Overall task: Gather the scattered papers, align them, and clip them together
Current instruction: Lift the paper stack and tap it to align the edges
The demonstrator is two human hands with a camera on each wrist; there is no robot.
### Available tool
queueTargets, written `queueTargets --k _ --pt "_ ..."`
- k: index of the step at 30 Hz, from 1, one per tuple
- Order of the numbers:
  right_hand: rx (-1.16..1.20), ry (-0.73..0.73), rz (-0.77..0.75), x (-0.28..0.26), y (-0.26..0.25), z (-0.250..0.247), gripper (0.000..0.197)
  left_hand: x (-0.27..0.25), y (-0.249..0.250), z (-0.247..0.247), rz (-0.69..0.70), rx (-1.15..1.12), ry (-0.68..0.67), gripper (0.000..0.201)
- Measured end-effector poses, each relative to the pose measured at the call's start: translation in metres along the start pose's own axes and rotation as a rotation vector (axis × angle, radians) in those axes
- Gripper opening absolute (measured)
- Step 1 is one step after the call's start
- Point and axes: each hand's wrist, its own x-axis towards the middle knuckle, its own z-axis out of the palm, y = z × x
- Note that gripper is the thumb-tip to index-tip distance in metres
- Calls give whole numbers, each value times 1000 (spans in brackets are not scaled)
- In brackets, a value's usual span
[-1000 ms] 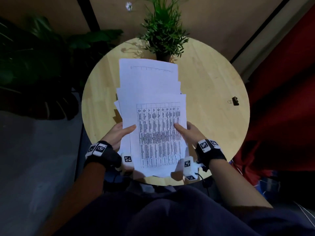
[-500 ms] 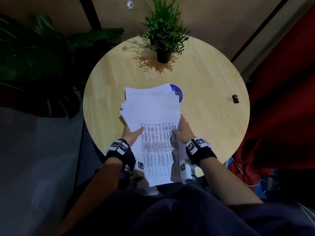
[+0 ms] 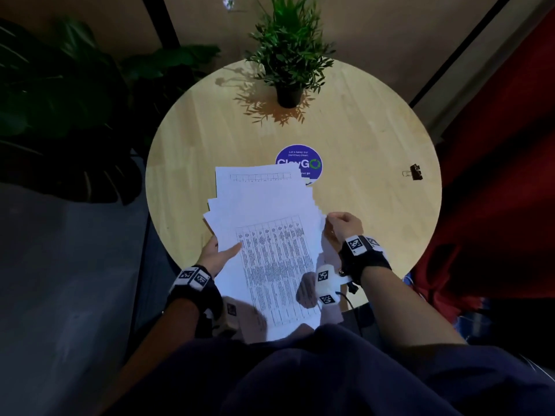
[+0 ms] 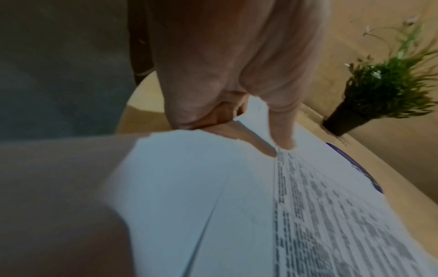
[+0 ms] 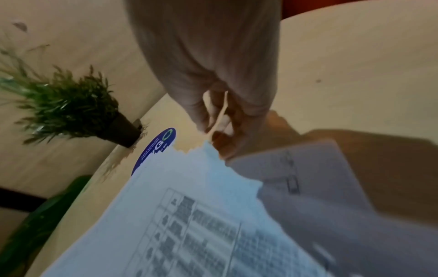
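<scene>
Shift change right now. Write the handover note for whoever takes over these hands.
Left hand: grips the left edge of the paper stack, thumb on top.
Right hand: fingers pinch the stack's right edge.
Papers are gathered into one stack held over the near side of the round table, but fanned, with top edges stepped and not aligned.
Binder clip lies untouched near the table's right rim.
Done: gathering. Left: square up the edges, fetch the clip, clip the stack.

A round wooden table [image 3: 360, 139] carries a potted plant [image 3: 289, 96], a blue sticker [image 3: 300, 162] and a binder clip [image 3: 416, 172].
</scene>
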Motion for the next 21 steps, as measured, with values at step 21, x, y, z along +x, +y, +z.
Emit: queueTargets --k 21 --pt "354 -66 -705 -71 -108 -44 18 -46 154 23 583 -279 349 57"
